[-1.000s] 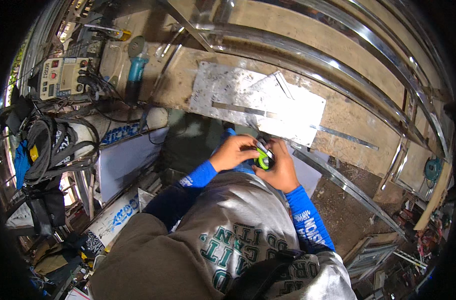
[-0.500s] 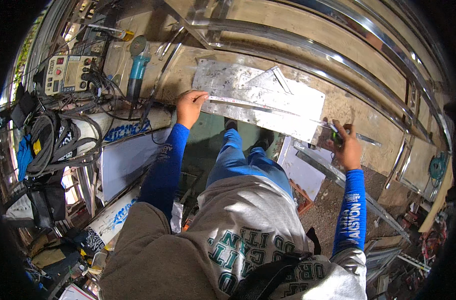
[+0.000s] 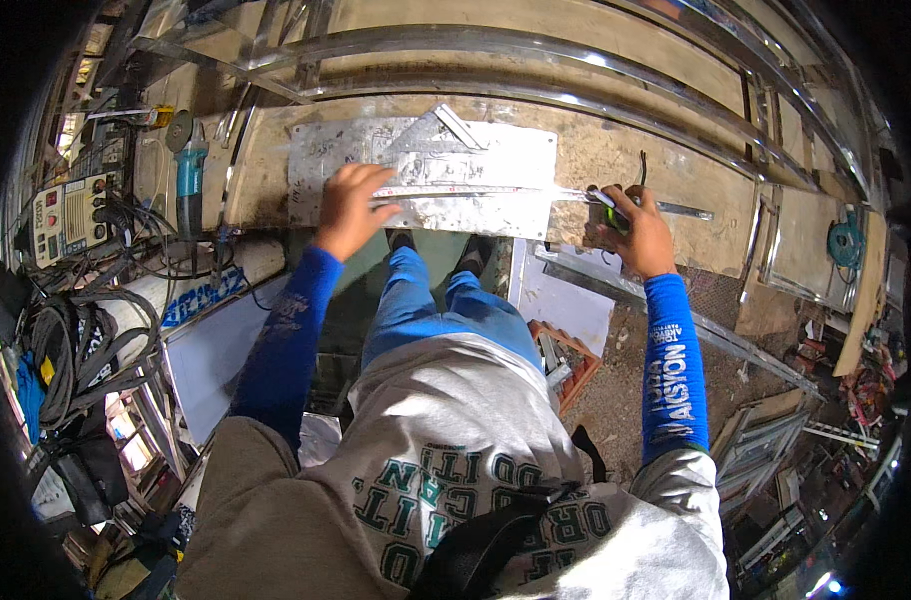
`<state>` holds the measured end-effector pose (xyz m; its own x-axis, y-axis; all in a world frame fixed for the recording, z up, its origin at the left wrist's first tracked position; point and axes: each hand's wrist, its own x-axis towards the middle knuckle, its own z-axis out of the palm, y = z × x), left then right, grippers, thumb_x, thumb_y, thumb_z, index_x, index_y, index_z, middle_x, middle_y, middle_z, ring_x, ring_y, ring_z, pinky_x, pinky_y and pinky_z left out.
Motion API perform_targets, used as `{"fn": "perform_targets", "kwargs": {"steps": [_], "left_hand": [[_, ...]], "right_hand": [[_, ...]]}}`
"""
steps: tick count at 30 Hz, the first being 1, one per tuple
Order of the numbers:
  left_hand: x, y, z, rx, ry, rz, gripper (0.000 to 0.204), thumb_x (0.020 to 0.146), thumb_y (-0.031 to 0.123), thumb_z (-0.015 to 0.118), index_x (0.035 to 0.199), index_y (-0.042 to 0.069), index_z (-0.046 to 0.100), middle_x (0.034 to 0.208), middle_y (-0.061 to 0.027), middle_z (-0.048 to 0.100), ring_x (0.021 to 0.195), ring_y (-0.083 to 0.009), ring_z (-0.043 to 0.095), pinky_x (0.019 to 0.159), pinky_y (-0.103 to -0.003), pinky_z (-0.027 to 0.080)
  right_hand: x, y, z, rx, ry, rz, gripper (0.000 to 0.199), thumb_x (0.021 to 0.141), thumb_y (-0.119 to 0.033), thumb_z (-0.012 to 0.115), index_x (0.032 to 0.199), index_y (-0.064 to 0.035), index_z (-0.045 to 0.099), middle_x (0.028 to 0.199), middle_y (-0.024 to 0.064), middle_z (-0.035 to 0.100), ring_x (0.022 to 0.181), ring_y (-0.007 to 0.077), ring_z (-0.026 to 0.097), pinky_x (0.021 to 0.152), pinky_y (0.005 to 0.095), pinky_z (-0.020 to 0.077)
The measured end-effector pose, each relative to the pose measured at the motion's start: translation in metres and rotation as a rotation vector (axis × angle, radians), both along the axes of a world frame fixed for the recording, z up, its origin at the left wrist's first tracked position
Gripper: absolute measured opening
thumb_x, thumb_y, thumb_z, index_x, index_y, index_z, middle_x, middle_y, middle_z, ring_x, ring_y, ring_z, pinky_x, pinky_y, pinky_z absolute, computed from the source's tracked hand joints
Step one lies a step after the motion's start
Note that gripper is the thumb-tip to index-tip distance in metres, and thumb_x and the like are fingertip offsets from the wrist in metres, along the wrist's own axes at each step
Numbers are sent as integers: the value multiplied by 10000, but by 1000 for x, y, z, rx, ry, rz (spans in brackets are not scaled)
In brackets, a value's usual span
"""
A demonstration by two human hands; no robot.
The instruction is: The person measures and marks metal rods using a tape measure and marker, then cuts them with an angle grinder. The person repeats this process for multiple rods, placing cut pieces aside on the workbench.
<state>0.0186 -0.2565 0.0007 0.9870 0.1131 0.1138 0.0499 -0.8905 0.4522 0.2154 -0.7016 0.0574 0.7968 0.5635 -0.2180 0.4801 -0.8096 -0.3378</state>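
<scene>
On the counter (image 3: 276, 170), a flat metal sheet (image 3: 496, 160) lies with a tape measure's blade (image 3: 476, 190) stretched across it; left hand (image 3: 351, 205) is open, fingers spread, pinning the blade to the sheet, while right hand (image 3: 641, 225) is closed around the green tape case (image 3: 614, 212) just past the sheet's right edge. To read true, the blade wants to stay taut, flat, and parallel to the sheet's long edge, with firm left-hand pressure. A set square (image 3: 436, 130) rests near the sheet's far edge.

Blue printed sleeves, grey lettered shirt
</scene>
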Motion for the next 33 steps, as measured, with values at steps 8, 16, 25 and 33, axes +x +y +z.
{"fn": "perform_targets", "kwargs": {"steps": [8,16,25,33], "left_hand": [[30,-28,-10,19,105,-158,312,822,163,813,1123,106,758,1126,-75,718,1135,-330,627,1007,-471,475],[-6,60,-9,168,34,-63,333,773,80,831,1089,114,735,1089,-70,708,1108,-325,639,945,-460,489],[-7,59,-14,164,55,4,329,766,80,826,1073,122,719,1061,-70,692,1089,-335,640,921,-471,486],[-3,56,-3,123,10,-33,317,753,14,832,1019,109,689,1026,-76,679,1070,-341,641,920,-468,485]], "right_hand": [[4,-5,0,24,-2,16,627,855,-194,880,1440,-229,656,1366,169,587,1127,431,692,920,495,586],[14,-33,-4,4,-21,-48,639,836,-203,881,1432,-239,652,1376,204,589,1160,463,663,954,509,572],[20,-40,2,-68,-25,-59,640,831,-181,875,1429,-258,661,1359,163,608,1158,421,672,951,494,577],[61,-132,-9,-172,-105,-155,661,788,-173,877,1417,-225,684,1389,139,620,1213,416,651,1022,488,565]]}}
